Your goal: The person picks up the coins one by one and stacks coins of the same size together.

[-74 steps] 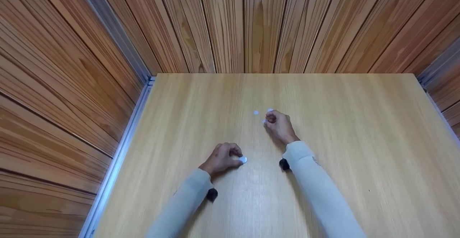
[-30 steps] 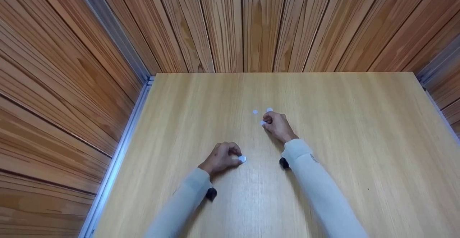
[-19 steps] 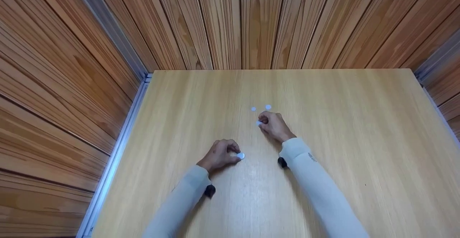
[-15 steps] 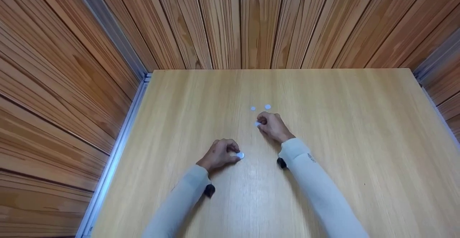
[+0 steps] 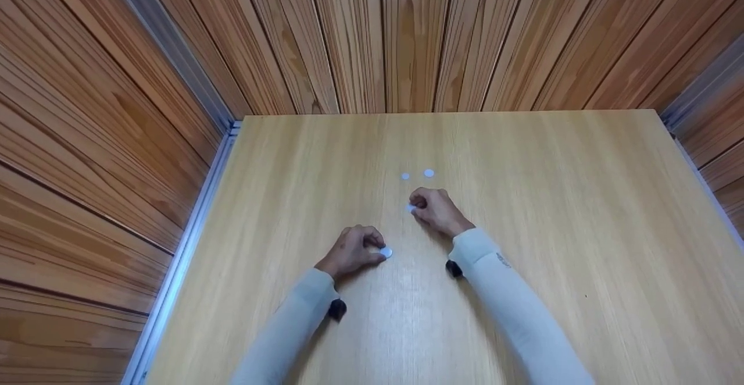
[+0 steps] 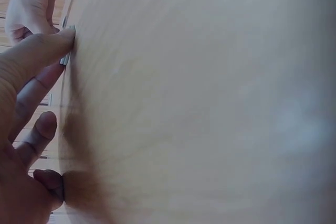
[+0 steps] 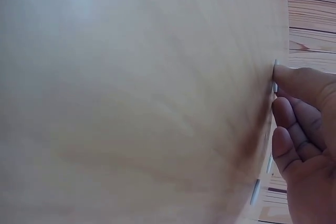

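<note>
The right hand (image 5: 437, 210) is pinching a small white flat disc (image 5: 411, 208) beyond the left hand (image 5: 351, 249), whose fingertips are pressing another disc (image 5: 386, 252) against the table.

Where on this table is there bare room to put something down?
The table is bare right of the right hand, left of the left hand, and along the far wall. It is crowded mid-table: two loose discs plus both hands.

The right hand (image 7: 302, 129) presses a fingertip (image 7: 286, 77) on a small white disc (image 7: 274, 85) lying on the pale wooden worktop (image 7: 131, 98).
</note>
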{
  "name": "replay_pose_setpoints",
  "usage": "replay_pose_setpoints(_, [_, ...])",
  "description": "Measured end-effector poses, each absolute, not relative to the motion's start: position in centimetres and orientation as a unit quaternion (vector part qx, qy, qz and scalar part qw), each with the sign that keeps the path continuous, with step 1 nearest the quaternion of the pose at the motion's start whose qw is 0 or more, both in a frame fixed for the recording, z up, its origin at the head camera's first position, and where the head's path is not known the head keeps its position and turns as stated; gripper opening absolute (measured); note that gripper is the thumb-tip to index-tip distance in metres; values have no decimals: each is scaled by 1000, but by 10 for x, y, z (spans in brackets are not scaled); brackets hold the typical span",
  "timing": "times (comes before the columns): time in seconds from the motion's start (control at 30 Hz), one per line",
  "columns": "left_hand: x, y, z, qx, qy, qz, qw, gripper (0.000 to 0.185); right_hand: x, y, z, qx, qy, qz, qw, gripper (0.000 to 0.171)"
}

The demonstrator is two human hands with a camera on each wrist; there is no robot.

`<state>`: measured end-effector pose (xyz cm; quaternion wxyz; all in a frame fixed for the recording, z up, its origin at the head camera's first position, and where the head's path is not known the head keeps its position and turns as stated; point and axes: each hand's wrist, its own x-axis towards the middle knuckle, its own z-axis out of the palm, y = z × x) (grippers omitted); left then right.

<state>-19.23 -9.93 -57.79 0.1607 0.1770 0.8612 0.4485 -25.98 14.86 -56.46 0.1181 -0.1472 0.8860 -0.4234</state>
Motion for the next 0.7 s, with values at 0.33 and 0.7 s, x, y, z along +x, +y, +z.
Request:
replay_pose_setpoints(0.33, [-192,-100,-578,189,871,431,141,18,-254,150,-563,-162,884,-422,119,21])
replay_pose_setpoints(0.7, [-191,-100,-577,183,863,445,155,19,-246,151,-561,-146,887,-413,143,23])
